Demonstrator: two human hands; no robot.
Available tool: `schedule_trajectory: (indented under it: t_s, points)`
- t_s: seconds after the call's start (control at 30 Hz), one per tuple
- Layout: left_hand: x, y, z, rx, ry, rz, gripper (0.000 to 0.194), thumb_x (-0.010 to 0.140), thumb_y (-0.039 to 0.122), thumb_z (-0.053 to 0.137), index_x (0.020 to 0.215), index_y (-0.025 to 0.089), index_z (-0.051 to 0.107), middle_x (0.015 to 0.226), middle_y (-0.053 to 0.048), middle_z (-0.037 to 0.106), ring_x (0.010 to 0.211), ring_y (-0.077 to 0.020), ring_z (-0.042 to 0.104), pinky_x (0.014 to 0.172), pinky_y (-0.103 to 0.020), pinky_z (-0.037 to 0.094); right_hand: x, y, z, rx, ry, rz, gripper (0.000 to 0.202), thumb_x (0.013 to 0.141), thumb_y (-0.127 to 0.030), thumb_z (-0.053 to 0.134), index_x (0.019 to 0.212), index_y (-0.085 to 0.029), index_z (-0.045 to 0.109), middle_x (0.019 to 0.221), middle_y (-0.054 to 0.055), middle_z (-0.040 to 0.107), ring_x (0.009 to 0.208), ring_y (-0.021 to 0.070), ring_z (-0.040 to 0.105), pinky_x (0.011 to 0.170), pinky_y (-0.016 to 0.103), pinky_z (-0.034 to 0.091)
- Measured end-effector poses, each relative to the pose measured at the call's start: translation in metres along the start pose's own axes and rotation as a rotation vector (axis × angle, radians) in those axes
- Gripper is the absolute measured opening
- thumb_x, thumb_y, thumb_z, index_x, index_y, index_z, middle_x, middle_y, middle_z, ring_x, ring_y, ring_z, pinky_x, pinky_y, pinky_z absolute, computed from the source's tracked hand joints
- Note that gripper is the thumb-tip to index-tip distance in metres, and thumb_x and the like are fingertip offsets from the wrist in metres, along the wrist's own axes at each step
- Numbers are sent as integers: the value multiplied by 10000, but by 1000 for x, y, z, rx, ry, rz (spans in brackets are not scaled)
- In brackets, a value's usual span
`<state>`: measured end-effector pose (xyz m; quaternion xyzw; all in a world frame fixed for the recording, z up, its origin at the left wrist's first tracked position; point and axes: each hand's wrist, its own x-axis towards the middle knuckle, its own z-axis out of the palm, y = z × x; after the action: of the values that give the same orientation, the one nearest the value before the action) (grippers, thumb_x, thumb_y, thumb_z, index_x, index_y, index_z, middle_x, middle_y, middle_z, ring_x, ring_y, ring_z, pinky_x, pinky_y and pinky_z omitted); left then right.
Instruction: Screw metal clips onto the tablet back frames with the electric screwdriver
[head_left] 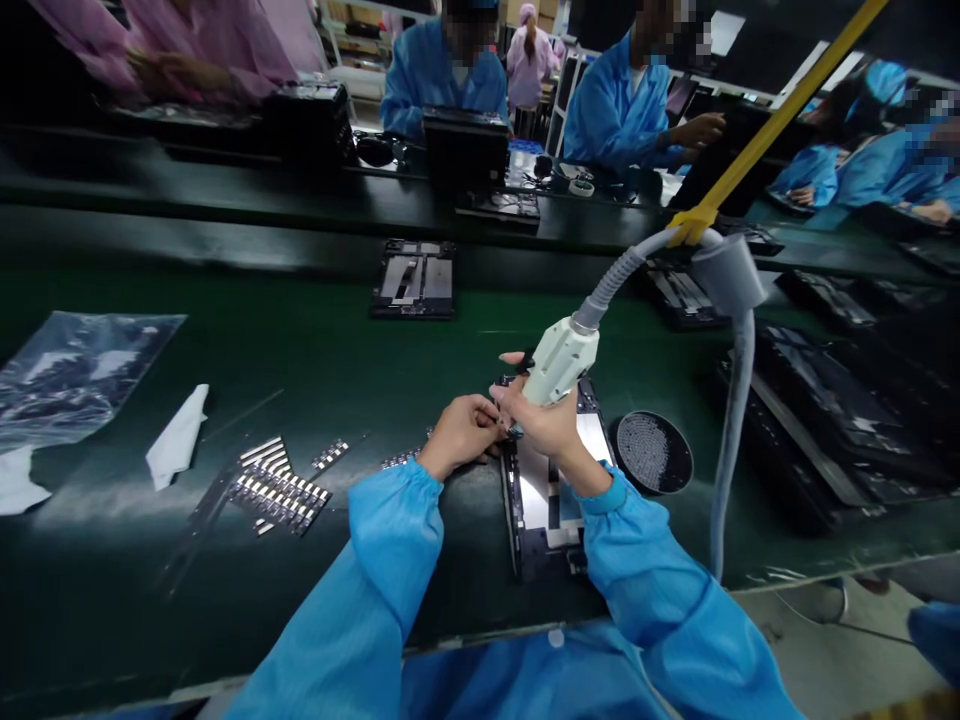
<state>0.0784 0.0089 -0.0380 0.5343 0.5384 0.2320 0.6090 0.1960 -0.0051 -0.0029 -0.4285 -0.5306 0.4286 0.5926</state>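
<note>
Head view: right hand (551, 425) wraps the electric screwdriver (561, 362) over the open tablet chassis (535, 492); left hand (466, 430) has fingers bunched together, any hold hidden. Keeping the driver square seems wise.

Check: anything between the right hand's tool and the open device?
Possibly the left hand, close to the lower end of the pale tool, by the open device's left edge. Nothing else visible intervenes.

My tool (561, 362) looks smooth, matt plastic, its hose (613, 284) ribbed; the device panel (534, 488) gleams like metal; my sleeves (397, 525) are creased cloth, the bag (82, 375) glossy film.
</note>
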Motion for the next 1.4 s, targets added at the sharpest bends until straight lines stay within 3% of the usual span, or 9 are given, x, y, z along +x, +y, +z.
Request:
schedule_trajectory:
  t_s: [0.2, 0.33, 0.43, 0.67, 0.83, 1.03, 1.2, 1.3, 1.4]
  points:
    - [-9, 8, -24, -10, 8, 74, 79, 750, 191, 688, 774, 137, 635, 591, 2, 634, 551, -131, 637, 483, -208, 496, -6, 3, 4, -36, -4, 14, 267, 714, -272, 737, 918, -206, 579, 500, -84, 526, 420, 116, 507, 487, 295, 471]
    - [-30, 7, -72, 183, 242, 227, 219, 727, 336, 705, 855, 158, 710, 754, -40, 718, 700, -173, 668, 631, -260, 514, -8, 8, 5, -62, 19, -7, 226, 722, -263, 733, 858, -205, 562, 502, -77, 540, 427, 112, 522, 511, 293, 481]
    - [-42, 0, -89, 509, 350, 157, 371, 647, 429, 765, 928, 189, 727, 853, -47, 738, 693, -189, 655, 604, -265, 476, -9, 11, 7, -60, 34, -9, 201, 724, -264, 729, 841, -201, 577, 495, -74, 542, 421, 114, 525, 502, 290, 480]
    - [-38, -7, -78, 865, 297, 23, 307, 580, 467, 772, 772, 233, 719, 758, -39, 728, 706, -241, 675, 513, -252, 415, -8, -21, -16, -12, 143, -69, 334, 691, -343, 776, 961, -213, 631, 515, -78, 540, 434, 109, 513, 502, 297, 493]
    - [-19, -11, -78, 592, 217, 25, 567, 405, 723, 767, 673, 227, 705, 551, 4, 676, 561, -197, 640, 503, -246, 437, -13, -40, -94, -80, 379, -109, 317, 641, -350, 815, 832, -212, 604, 487, -77, 541, 382, 108, 492, 410, 284, 452]
    - [-23, -8, -59, 346, 170, 74, 683, 310, 837, 721, 670, 256, 735, 638, -9, 734, 618, -202, 677, 580, -288, 509, -25, -16, -163, -43, 494, -68, 236, 646, -265, 759, 776, -190, 577, 391, -88, 523, 314, 115, 477, 385, 274, 429]
    - [-25, -23, -52, 740, 378, 259, 315, 652, 625, 649, 670, 325, 746, 665, 44, 742, 584, -221, 683, 488, -299, 497, -18, -3, -164, -29, 488, -56, 284, 663, -256, 740, 907, -173, 619, 411, -86, 545, 334, 117, 487, 419, 278, 432]
    - [-29, -31, -47, 935, 390, 572, 218, 758, 401, 568, 666, 302, 740, 708, 11, 754, 618, -228, 696, 539, -319, 523, -14, -2, -161, -31, 467, -37, 302, 655, -261, 734, 921, -175, 619, 412, -87, 545, 341, 119, 490, 433, 282, 435]
    - [-33, -36, -38, 1017, 440, 903, 228, 831, 364, 542, 720, 270, 717, 825, -17, 763, 700, -228, 701, 644, -345, 532, -12, 1, -160, -47, 438, -9, 290, 647, -268, 744, 894, -177, 623, 408, -86, 542, 355, 117, 493, 458, 284, 451]
